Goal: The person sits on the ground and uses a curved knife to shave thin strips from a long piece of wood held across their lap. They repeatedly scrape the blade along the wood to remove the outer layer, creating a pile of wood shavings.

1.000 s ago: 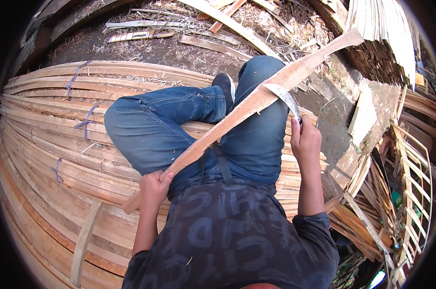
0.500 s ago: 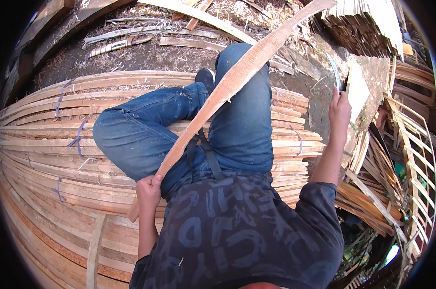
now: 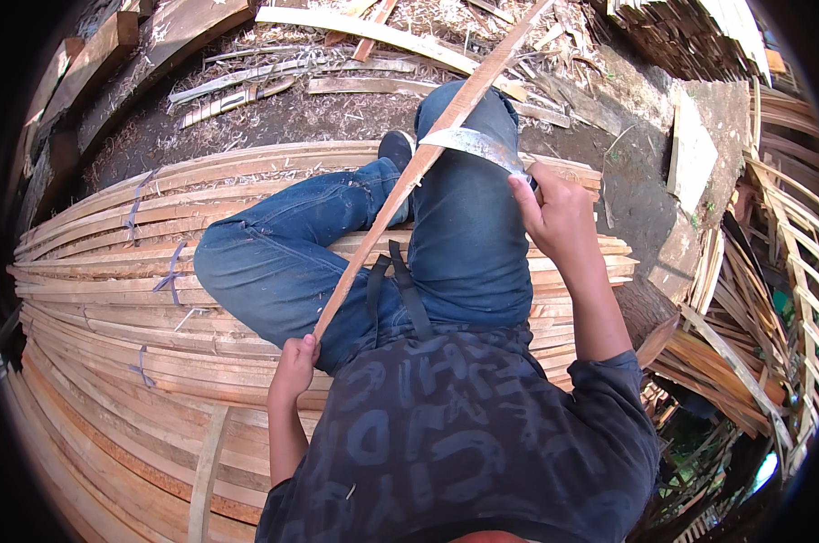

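My left hand (image 3: 294, 366), at the left of my waist, is closed round the near end of a long rough wood strip (image 3: 465, 101). The strip slants up and right across my lap, over my right leg, its narrow side facing up. My right hand (image 3: 559, 206) grips the handle of a machete (image 3: 478, 145) with a broad, curved metal blade. That blade spans my right thigh, its tip end at the strip's edge, seemingly touching it. Most of the handle is hidden by my fingers. Small splinters stick out from the strip just below the blade.
Tied bundles of wood strips (image 3: 93, 281) lie under and beside me. Thick beams (image 3: 170, 68) stand far left. Shavings and offcuts (image 3: 373, 86) litter the ground ahead. A stack of thin boards (image 3: 690, 41) is far right, with a slatted wood frame (image 3: 799, 271) at the right.
My right hand has brought the machete from the far right inward to the strip. The strip has turned from its wide face to its narrow side, with my left hand still holding it.
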A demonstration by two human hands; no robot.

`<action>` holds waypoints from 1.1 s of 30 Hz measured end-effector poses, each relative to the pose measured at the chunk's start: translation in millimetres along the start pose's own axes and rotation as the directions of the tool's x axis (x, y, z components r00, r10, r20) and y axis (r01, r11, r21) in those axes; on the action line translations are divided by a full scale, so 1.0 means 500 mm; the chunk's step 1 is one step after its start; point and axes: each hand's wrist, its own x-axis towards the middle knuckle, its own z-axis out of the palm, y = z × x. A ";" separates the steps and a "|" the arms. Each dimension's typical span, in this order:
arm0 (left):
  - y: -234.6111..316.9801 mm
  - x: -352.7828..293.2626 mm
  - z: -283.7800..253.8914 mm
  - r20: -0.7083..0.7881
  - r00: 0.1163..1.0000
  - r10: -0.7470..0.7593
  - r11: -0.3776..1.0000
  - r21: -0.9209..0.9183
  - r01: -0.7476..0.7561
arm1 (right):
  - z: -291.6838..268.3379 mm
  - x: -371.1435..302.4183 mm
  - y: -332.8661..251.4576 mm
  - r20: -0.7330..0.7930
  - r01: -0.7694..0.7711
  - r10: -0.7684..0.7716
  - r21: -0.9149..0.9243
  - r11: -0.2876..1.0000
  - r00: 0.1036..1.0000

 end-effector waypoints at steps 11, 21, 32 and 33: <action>-0.037 -0.030 0.025 0.364 0.802 -0.475 0.852 -0.041 0.523 | -0.018 -0.024 -0.011 0.044 0.005 -0.003 -0.045 0.999 0.999; -0.104 -0.003 0.021 0.438 0.791 -0.427 0.874 -0.024 0.486 | -0.013 -0.054 0.006 0.071 -0.052 0.073 -0.255 0.966 0.995; -0.011 -0.027 0.044 0.452 0.832 -0.322 0.888 -0.161 0.431 | -0.032 -0.020 0.078 -0.119 -0.097 0.054 -0.392 0.915 0.991; -0.011 -0.027 0.046 0.433 0.841 -0.324 0.885 -0.174 0.431 | -0.032 -0.023 0.067 -0.103 -0.083 0.048 -0.367 0.927 0.993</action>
